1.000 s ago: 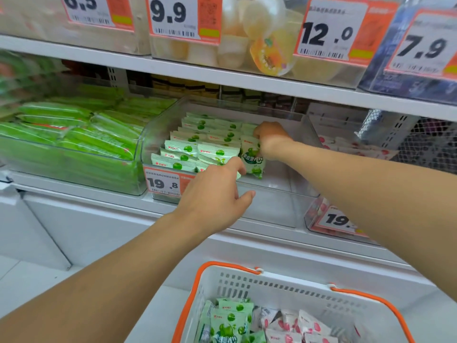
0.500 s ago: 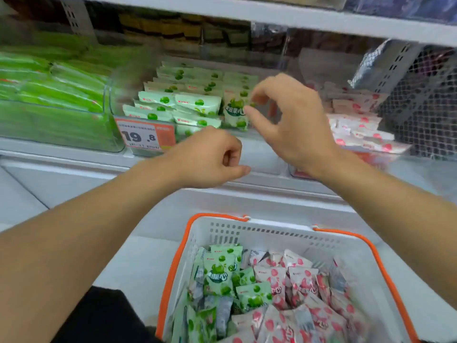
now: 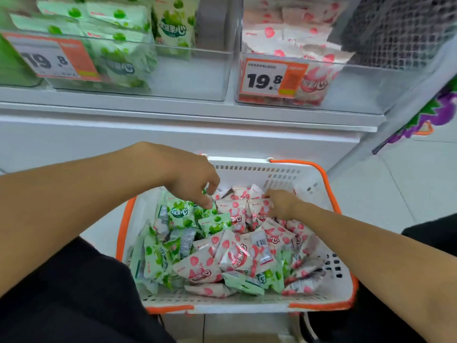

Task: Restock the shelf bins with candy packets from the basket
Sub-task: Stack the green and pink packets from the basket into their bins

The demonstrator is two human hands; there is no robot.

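The basket (image 3: 319, 184) sat on the floor, piled with green packets (image 3: 183, 219) left and pink packets (image 3: 237, 256) right, too jumbled to count. The left hand (image 3: 190, 177) hovered half-curled, holding nothing I could see; the right hand (image 3: 282, 203) pressed into pink ones, grip hidden. Two bins (image 3: 197, 70) stood farther back.

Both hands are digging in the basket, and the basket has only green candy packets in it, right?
Not quite. Both the left hand and right hand reach into the basket, but the head view shows green packets and pink packets mixed.
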